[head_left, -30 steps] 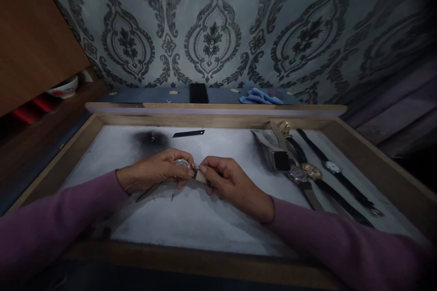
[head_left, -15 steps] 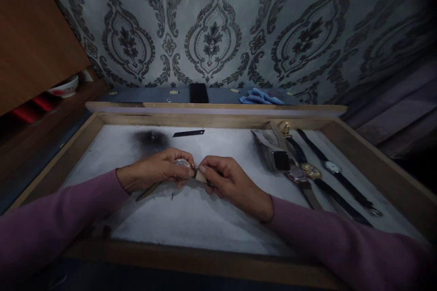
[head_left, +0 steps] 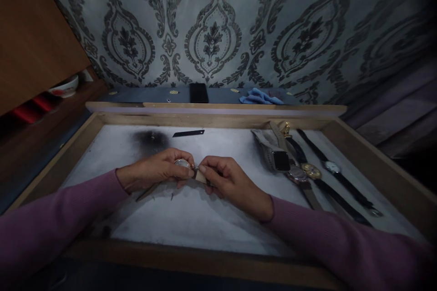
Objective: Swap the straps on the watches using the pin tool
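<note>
Over the middle of the white tray bottom, my left hand (head_left: 170, 165) is closed around the round case of a wristwatch (head_left: 182, 163), dial facing up. A strap end (head_left: 149, 191) sticks out below that hand. My right hand (head_left: 225, 178) pinches a light-brown watch strap (head_left: 200, 177) close beside the case, at the lug. The fingertips of both hands nearly meet there. Whether the strap is joined to the case is hidden by the fingers. Just beyond the hands lies a dark cutter blade (head_left: 188, 133). Tiny pins (head_left: 172, 197) lie below my left hand.
Several watches, among them a square smartwatch (head_left: 281, 161), a gold-faced watch (head_left: 312, 171) and a black-strapped watch (head_left: 332, 167), lie at the right. A wooden rim (head_left: 218, 120) surrounds the tray. Behind it are a black phone-like slab (head_left: 198, 93) and a blue cloth (head_left: 261, 96).
Almost nothing differs. Both hands keep their hold on the watch and strap, with only a very slight shift of the fingers.
</note>
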Tool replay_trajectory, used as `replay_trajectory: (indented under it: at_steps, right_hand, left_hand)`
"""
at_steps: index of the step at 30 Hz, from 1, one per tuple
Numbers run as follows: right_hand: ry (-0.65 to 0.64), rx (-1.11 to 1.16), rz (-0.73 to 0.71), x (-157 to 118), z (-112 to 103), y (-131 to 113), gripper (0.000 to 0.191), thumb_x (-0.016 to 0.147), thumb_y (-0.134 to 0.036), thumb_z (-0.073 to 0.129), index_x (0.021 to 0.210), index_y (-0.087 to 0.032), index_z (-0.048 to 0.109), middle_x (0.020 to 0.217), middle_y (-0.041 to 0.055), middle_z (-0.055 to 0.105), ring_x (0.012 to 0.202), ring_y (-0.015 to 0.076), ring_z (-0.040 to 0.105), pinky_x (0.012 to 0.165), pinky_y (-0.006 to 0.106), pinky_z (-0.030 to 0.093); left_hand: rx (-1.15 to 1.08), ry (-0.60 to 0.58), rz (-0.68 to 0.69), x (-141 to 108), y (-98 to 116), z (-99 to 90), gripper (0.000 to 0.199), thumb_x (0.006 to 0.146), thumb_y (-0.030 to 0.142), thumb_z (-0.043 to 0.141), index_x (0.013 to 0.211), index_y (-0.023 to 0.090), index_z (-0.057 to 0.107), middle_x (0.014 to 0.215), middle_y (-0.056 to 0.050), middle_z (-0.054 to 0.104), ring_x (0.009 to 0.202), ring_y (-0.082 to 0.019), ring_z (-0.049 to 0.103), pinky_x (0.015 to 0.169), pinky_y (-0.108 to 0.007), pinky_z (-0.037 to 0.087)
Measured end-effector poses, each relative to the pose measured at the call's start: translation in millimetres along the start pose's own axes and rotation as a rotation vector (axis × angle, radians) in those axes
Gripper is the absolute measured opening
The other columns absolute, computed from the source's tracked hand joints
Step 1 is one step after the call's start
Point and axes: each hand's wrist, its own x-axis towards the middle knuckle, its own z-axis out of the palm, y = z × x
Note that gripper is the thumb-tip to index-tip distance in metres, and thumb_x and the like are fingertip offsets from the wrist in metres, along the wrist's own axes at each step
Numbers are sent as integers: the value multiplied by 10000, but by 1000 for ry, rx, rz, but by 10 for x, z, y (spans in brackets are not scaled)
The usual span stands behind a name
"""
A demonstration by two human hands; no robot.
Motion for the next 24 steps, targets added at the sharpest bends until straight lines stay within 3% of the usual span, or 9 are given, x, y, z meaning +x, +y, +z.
replay_trajectory:
  at_steps: [13,24]
  right_hand:
    - [-5,-16,-3,-8,4,14,229,907,-314,497,761,-153,571,506,-52,522,378,49,347,393,182,276]
    - [-13,-11,-23,1,-5,19,219,920,-271,485,752,-158,571,509,-54,524,381,49,352,403,189,285]
  left_hand:
    - [40,10,-11,1,3,-6,145,724,237,656,776,165,541,518,71,523,452,-60,396,452,-185,256]
    - [24,-21,10,11,-26,-21,148,715,237,664,752,168,539,538,67,517,489,-74,441,499,-208,308]
